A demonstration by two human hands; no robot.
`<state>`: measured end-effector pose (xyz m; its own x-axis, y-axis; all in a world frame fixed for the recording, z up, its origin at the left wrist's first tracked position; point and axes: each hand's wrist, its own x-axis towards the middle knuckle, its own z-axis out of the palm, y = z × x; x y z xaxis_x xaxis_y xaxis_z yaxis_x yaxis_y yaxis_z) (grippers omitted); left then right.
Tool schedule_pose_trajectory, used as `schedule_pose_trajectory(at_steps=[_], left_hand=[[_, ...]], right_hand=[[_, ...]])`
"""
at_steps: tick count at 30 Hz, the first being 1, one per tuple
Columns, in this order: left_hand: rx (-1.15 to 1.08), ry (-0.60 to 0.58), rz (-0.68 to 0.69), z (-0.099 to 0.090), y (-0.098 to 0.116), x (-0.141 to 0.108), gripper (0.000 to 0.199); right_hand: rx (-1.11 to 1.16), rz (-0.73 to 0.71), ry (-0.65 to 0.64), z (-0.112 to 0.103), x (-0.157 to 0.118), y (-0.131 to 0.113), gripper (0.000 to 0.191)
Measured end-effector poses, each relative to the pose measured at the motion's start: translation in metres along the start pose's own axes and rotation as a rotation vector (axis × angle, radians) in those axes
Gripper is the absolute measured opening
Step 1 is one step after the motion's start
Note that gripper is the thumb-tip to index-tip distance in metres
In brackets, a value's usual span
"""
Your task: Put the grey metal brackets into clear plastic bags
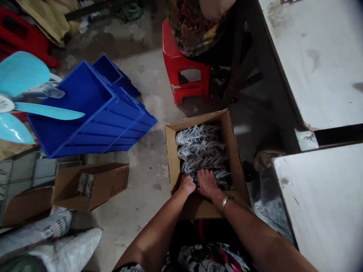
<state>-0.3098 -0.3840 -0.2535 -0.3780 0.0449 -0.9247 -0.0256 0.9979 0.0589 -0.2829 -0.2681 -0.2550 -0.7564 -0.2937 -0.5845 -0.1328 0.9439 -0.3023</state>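
An open cardboard box [239,177] stands on the floor in front of me. Several rows of dark items in clear plastic wrap [201,149] lie inside it. Both hands reach over the near side into the box. My left hand [187,184] is at the near left, its fingers curled down against the nearest row; what they hold, if anything, is hidden. Beside it my right hand [207,182] rests on the nearest wrapped items, palm down with its fingers spread. A bracelet is on the right wrist.
Blue crates [113,124] and a fan [8,102] are at the left, above a smaller carton [109,185]. A person sits on a red stool [181,71] beyond the box. White tables [323,200] border the right side.
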Motion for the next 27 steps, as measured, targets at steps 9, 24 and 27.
schedule_pose_trajectory(at_steps=[9,24,27], left_hand=[[0.111,0.198,-0.007,0.004,0.013,-0.027,0.038],[0.138,0.324,0.110,0.042,0.026,0.006,0.042],[0.113,0.320,0.103,0.042,0.027,0.008,0.042]], right_hand=[[-0.014,0.220,-0.076,-0.013,-0.022,0.028,0.059],[-0.027,0.246,-0.123,0.007,-0.005,0.004,0.037],[0.026,0.238,-0.135,0.001,-0.002,0.009,0.037]])
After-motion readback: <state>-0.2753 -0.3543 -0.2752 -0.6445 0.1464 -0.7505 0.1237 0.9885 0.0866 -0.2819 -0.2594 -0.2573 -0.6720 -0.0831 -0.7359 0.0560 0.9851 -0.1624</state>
